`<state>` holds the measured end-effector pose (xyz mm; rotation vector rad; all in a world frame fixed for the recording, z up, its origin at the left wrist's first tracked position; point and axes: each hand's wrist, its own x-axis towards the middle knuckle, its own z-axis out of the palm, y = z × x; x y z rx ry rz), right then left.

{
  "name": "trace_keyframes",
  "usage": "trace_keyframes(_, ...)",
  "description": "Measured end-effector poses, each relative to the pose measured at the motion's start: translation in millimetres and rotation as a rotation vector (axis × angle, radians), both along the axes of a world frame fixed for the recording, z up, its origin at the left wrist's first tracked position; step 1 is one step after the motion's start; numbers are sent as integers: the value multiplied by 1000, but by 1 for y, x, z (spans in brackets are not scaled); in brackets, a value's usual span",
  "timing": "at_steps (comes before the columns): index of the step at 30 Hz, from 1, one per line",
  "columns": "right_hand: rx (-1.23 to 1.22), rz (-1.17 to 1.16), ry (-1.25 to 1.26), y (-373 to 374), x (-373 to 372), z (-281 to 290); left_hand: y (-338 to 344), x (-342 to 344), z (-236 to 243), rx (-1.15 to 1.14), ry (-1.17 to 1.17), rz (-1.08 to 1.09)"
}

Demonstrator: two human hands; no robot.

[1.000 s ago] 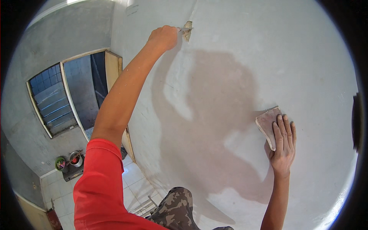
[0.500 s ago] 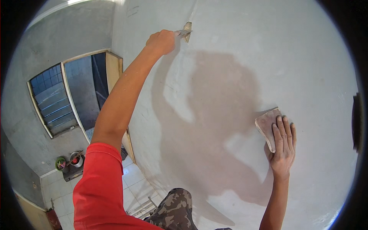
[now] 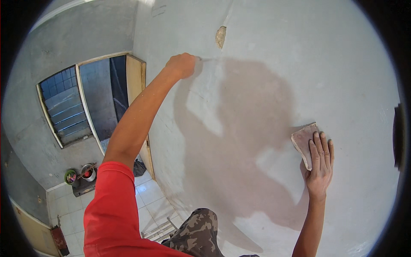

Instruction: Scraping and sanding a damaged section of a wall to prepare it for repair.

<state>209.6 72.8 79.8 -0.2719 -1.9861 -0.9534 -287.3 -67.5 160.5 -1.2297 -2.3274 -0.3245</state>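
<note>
My left hand is closed in a fist against the grey wall, at the upper middle. It grips a putty knife, whose thin blade shows only in part. Just above and to the right of it is a chipped hole with rough tan filling exposed; a crack runs up from it. Lower right, my right hand holds a flat broken slab near the wall, its face brownish and its edge pale and jagged. The fingers lie over the slab's right side, and the thumb is hidden.
At left are a louvred window and an open wooden door. Below them, two small pots stand by a dark board on the white tiled floor. A light slatted frame is beneath my camouflage-clad knee. A dark object is at the right rim.
My left hand and the putty knife have come down off the chipped hole, which now shows in full. The right hand keeps its hold on the slab; the view has shifted slightly.
</note>
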Motion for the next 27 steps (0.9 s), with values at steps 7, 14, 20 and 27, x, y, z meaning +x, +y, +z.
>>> trace_keyframes(7,4,15,-2,-2,1,2,22,4,39,289,120,-58)
trace_keyframes(14,4,4,2,1,0,-1,25,24,4,192,20,-19)
trace_keyframes(20,-9,-7,-19,2,1,-2,2,32,-2,6,151,-15)
trace_keyframes(27,2,-13,-48,1,3,1,14,42,32,269,26,-54)
